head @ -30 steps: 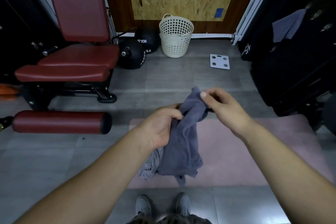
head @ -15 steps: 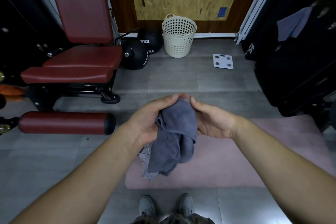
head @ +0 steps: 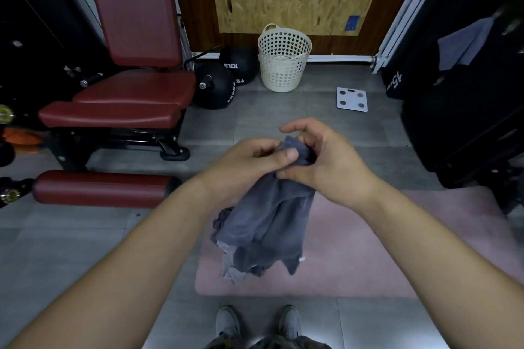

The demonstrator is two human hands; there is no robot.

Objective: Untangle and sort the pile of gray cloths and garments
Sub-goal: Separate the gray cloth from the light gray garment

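A bundle of gray cloths (head: 263, 224) hangs in front of me above a pink mat (head: 368, 258). My left hand (head: 243, 164) grips the bundle's top, thumb pressed on the fabric. My right hand (head: 326, 159) holds the same top from the right, thumb on the cloth, fingers curled around the upper edge and the index finger raised. A lighter gray piece (head: 231, 270) shows at the bundle's lower left. Another gray cloth (head: 462, 45) hangs on the dark equipment at the right.
A cream perforated basket (head: 283, 58) stands by the far wall. A white scale (head: 352, 99) lies on the floor to its right. A red padded gym bench (head: 127, 88) and roller (head: 99, 188) stand at left, black medicine balls (head: 215, 88) beside them. My shoes (head: 258, 323) are below.
My hands have shifted from cupping the bundle's sides to gripping its top together. The cloth hangs longer and more spread out below them.
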